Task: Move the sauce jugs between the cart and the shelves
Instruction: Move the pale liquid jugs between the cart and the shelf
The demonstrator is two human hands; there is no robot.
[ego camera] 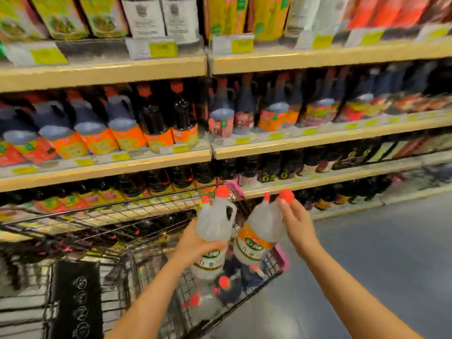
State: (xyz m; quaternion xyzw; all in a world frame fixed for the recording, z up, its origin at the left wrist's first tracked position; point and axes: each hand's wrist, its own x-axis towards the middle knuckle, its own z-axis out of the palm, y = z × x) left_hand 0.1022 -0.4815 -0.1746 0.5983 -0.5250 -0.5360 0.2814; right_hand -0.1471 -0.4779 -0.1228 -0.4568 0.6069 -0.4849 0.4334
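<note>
The left hand [195,243] is wrapped around the belly of a clear jug [214,231] with a red cap, its fingers [215,245] curled across the front just above the green and orange label. This jug stands nearly upright above the cart [146,265], its long axis close to vertical, cap pointing up toward the shelves and its loop handle facing right.

The right hand [297,223] holds a second clear jug [259,234] near its top; the fingers reach up by the red cap, though the blur hides whether they close on the neck or on the handle. This jug leans, its cap end up and to the right, its base down and to the left, so its long axis runs on a slant. The two jugs hang side by side, very close, over the far right corner of the cart.

Inside the wire cart lie more bottles with red caps [223,282], blurred. Behind, the shelves [105,72] carry rows of dark sauce jugs with orange labels [127,128] and yellow price tags along the edges. A grey floor [367,265] shows on the right.
</note>
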